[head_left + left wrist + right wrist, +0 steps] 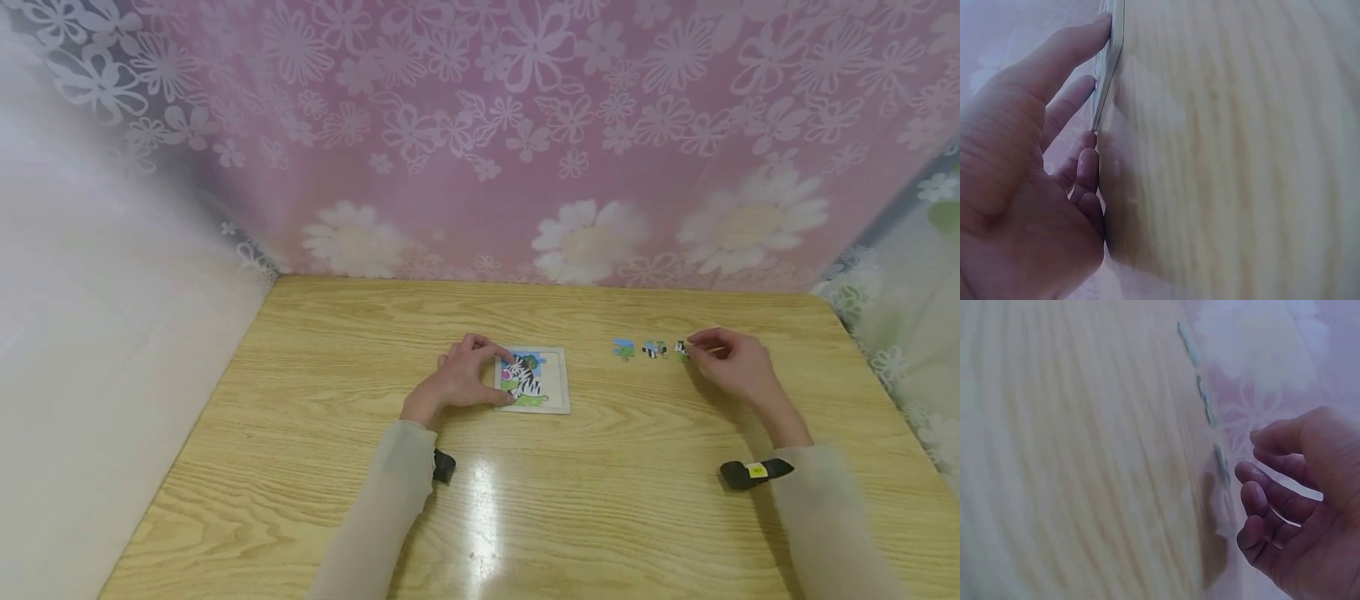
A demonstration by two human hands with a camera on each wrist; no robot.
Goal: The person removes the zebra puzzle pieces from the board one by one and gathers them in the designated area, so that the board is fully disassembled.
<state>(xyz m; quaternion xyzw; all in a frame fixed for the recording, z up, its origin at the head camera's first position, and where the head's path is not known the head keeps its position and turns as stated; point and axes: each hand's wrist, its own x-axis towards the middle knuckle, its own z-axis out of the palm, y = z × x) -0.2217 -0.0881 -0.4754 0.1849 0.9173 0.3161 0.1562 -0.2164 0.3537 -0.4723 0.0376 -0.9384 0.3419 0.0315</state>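
A square, light-framed jigsaw puzzle (556, 380) with a zebra picture lies on the wooden table, its right part a bare pale strip. My left hand (459, 377) rests on the puzzle's left side, thumb near the lower edge and forefinger near the upper. Seen edge-on in the left wrist view, the puzzle board (1110, 65) lies under those fingertips. To the right, my right hand (733, 363) hovers by a black-and-white puzzle piece (680, 350). In the right wrist view its loosely bent fingers stand apart from that piece (1221, 465), which lies on the table.
Two more loose pieces, a blue-green puzzle piece (623, 349) and a blue, black and white puzzle piece (654, 349), lie in a row left of the right hand. A pink flowered curtain (480, 150) hangs along the table's back edge.
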